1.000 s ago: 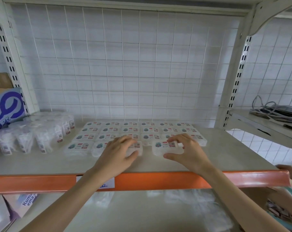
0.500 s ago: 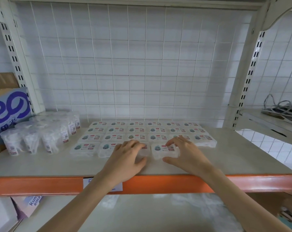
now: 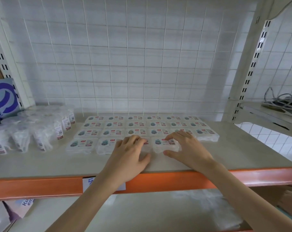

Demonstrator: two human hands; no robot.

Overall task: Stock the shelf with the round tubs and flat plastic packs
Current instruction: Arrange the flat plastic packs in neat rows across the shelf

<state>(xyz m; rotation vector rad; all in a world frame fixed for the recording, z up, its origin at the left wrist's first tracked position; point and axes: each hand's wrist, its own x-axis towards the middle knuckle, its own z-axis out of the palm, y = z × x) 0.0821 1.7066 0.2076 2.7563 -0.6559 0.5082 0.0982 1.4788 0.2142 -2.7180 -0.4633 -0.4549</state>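
Shelf (image 3: 225,154) mostly stocked: tubs (image 3: 33,129) grouped mid-left, packs (image 3: 141,126) gridded at centre, front row right end unfilled, left hand (image 3: 130,153) loosely curled on one front pack, right hand (image 3: 187,148) pinching its neighbour (image 3: 165,144), both aligning them.

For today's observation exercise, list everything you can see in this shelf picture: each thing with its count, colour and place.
flat packs: about 22, clear with labels, four rows mid-shelf
round tubs: about a dozen, clear, left of the packs
shelf: one, beige top, orange front edge
paper tag: one, white, on the orange edge
wire grid: one, white, behind the shelf
box: one, blue and white, far left
cables: a grey bundle, right side shelf
left hand: on a front-row pack
right hand: fingers on the next pack
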